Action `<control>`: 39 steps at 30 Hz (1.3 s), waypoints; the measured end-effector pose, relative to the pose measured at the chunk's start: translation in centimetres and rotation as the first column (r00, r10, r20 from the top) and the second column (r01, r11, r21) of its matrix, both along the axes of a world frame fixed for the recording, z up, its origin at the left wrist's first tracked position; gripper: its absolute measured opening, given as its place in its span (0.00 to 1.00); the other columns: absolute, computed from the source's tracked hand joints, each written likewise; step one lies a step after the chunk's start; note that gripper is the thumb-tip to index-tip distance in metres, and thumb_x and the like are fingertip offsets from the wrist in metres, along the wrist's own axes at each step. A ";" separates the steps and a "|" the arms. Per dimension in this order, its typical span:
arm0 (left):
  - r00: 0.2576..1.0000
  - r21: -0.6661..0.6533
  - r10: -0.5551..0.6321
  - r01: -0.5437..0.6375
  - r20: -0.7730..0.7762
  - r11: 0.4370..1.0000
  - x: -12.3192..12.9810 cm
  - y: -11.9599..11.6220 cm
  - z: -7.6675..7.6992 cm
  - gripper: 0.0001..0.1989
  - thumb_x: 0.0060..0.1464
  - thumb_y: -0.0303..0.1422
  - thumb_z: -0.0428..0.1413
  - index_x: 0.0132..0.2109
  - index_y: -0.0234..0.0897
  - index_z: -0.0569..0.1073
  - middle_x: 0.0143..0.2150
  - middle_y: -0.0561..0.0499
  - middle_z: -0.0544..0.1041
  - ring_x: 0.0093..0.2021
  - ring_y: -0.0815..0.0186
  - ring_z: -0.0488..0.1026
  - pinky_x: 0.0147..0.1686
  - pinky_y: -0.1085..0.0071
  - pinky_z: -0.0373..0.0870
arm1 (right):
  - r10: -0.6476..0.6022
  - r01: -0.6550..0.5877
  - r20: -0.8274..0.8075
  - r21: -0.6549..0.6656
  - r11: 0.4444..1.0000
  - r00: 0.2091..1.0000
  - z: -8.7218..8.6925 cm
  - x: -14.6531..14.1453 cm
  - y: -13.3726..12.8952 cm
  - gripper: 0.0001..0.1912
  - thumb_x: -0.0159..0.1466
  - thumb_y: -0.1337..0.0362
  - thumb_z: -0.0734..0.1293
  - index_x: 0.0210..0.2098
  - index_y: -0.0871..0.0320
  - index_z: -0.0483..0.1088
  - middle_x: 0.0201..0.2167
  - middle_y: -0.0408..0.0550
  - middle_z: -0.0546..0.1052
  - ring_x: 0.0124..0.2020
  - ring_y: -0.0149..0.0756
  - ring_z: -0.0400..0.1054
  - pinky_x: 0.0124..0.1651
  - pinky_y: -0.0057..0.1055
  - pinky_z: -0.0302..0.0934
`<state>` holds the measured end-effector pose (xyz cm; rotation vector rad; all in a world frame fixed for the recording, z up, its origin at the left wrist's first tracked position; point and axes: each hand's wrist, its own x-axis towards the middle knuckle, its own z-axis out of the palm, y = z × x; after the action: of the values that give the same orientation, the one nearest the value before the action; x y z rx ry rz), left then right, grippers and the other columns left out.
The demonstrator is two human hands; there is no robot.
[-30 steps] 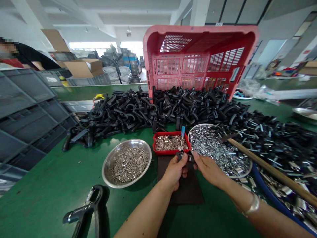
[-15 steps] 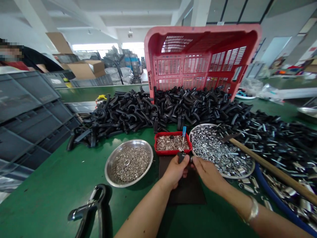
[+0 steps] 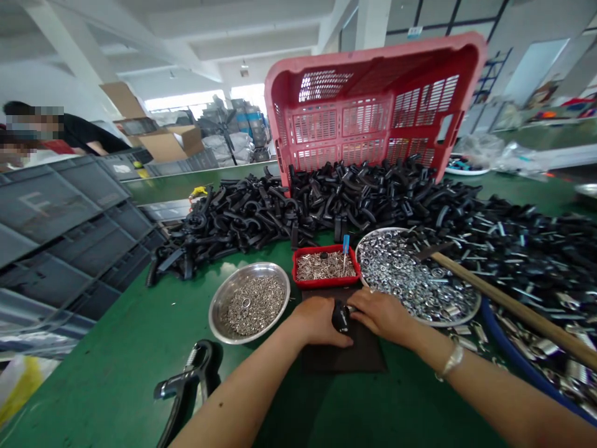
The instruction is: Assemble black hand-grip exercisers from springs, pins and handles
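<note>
Black part (image 3: pixel 341 318) is sitting low on the dark mat (image 3: pixel 345 359), no longer raised above it, as both hands are coming down to work against the mat. The left hand (image 3: pixel 319 320) is curling closely over one side of the part, and the right hand (image 3: pixel 380 314) is closing on the other side and pressing against it; neither is open. Much of the part is hidden between them, so its exact shape cannot be told.

Just beyond the mat, a red tray (image 3: pixel 321 284) is holding small metal pieces (image 3: pixel 324 266), with a blue-handled screwdriver (image 3: pixel 346 244) standing among them. To the left, a steel bowl (image 3: pixel 212 308) is holding metal rings (image 3: pixel 252 306). To the right, a round steel tray (image 3: pixel 459 317) is brimming with washers (image 3: pixel 410 274), and a wooden handle (image 3: pixel 508 305) is lying beside its rim. Farther out, black plastic hooks (image 3: pixel 354 193) are heaping against a tilted red crate (image 3: pixel 364 106) on the green surface (image 3: pixel 112 392).
</note>
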<state>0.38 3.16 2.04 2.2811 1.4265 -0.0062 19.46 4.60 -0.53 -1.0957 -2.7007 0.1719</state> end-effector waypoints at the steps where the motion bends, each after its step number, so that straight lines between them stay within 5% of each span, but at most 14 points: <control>1: 0.996 0.089 0.042 -0.035 -0.078 0.995 -0.1 -0.3 0.1 0.32 0.33 0.54 0.57 0.42 0.35 0.70 0.36 0.46 0.74 0.35 0.56 0.71 0.34 0.66 0.66 | -0.058 0.058 0.026 0.019 0.998 0.998 -0.2 -0.4 -0.3 0.13 0.62 0.61 0.57 0.39 0.59 0.69 0.36 0.52 0.73 0.40 0.39 0.66 0.42 0.35 0.61; 4: 0.975 0.327 0.116 -0.049 -0.189 0.944 -0.5 -1.4 0.1 0.35 0.37 0.56 0.54 0.49 0.37 0.67 0.44 0.42 0.70 0.43 0.53 0.68 0.41 0.61 0.64 | -0.196 0.192 0.068 0.061 0.980 0.978 -0.2 -1.2 -1.4 0.14 0.62 0.59 0.56 0.35 0.59 0.70 0.33 0.52 0.72 0.36 0.38 0.67 0.37 0.33 0.61; 8: 0.973 0.380 0.063 0.028 -0.224 0.924 -1.4 -1.0 0.6 0.39 0.36 0.61 0.51 0.50 0.39 0.68 0.48 0.42 0.68 0.48 0.51 0.64 0.45 0.58 0.62 | -0.299 0.282 0.078 0.177 0.943 0.951 1.9 1.0 -1.4 0.17 0.62 0.55 0.55 0.34 0.57 0.71 0.35 0.51 0.73 0.36 0.38 0.67 0.33 0.31 0.60; 12: 0.966 0.348 0.208 -0.144 -0.152 0.926 -2.3 3.0 1.6 0.26 0.52 0.54 0.42 0.45 0.41 0.71 0.43 0.46 0.72 0.44 0.58 0.68 0.42 0.64 0.64 | -0.686 0.615 0.082 0.378 0.692 0.723 4.5 8.1 0.3 0.22 0.61 0.53 0.54 0.43 0.59 0.69 0.44 0.58 0.72 0.41 0.50 0.66 0.32 0.39 0.58; 14: 0.938 0.329 0.306 -0.241 -0.162 0.913 -2.3 5.7 1.6 0.19 0.54 0.46 0.45 0.41 0.41 0.73 0.41 0.46 0.73 0.44 0.57 0.69 0.41 0.64 0.64 | -0.814 0.758 0.197 0.299 0.580 0.546 4.9 12.0 1.2 0.21 0.59 0.53 0.55 0.40 0.60 0.71 0.37 0.61 0.74 0.38 0.55 0.67 0.28 0.42 0.56; 16: 0.941 0.285 0.297 -0.244 -0.162 0.927 -2.0 8.1 1.2 0.12 0.50 0.42 0.53 0.39 0.44 0.75 0.40 0.49 0.75 0.42 0.59 0.70 0.39 0.66 0.65 | -0.825 0.824 0.301 0.172 0.540 0.478 4.6 15.2 1.7 0.20 0.58 0.53 0.56 0.34 0.59 0.72 0.34 0.62 0.75 0.35 0.53 0.69 0.26 0.41 0.53; 23: 0.950 0.257 0.309 -0.287 -0.051 0.923 -1.4 9.9 -0.8 0.08 0.50 0.38 0.54 0.38 0.48 0.74 0.40 0.56 0.76 0.42 0.65 0.71 0.38 0.72 0.66 | -0.797 0.806 0.186 0.038 0.590 0.574 2.9 18.8 2.0 0.21 0.56 0.50 0.58 0.35 0.60 0.72 0.30 0.59 0.75 0.26 0.43 0.69 0.28 0.36 0.56; 28: 0.935 0.292 0.354 -0.346 0.026 0.892 -2.4 9.0 -0.4 0.12 0.53 0.36 0.51 0.44 0.46 0.72 0.44 0.54 0.75 0.44 0.64 0.70 0.43 0.71 0.65 | -0.905 0.905 -0.013 0.021 0.426 0.426 4.1 18.0 0.7 0.25 0.50 0.47 0.63 0.40 0.57 0.67 0.28 0.53 0.74 0.23 0.39 0.66 0.24 0.33 0.56; 31: 0.940 0.293 0.339 -0.338 0.051 0.894 -2.2 7.8 0.3 0.12 0.55 0.35 0.48 0.44 0.44 0.73 0.45 0.50 0.74 0.44 0.64 0.70 0.44 0.70 0.64 | -0.903 0.919 -0.184 -0.001 0.395 0.388 5.4 16.5 -1.1 0.25 0.47 0.46 0.64 0.39 0.54 0.65 0.23 0.48 0.72 0.23 0.38 0.66 0.24 0.31 0.56; 39: 0.940 0.113 0.186 -0.225 0.286 0.968 -0.2 2.4 0.9 0.11 0.54 0.33 0.48 0.43 0.42 0.70 0.40 0.54 0.76 0.39 0.67 0.73 0.40 0.72 0.66 | -0.763 0.822 -0.355 0.028 0.570 0.541 7.3 11.9 -3.9 0.28 0.45 0.39 0.59 0.33 0.54 0.67 0.24 0.46 0.73 0.19 0.36 0.65 0.21 0.32 0.56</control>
<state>0.13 5.54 2.97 2.1280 1.5486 0.4742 31.35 0.74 6.80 -1.9191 -1.6489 -0.0797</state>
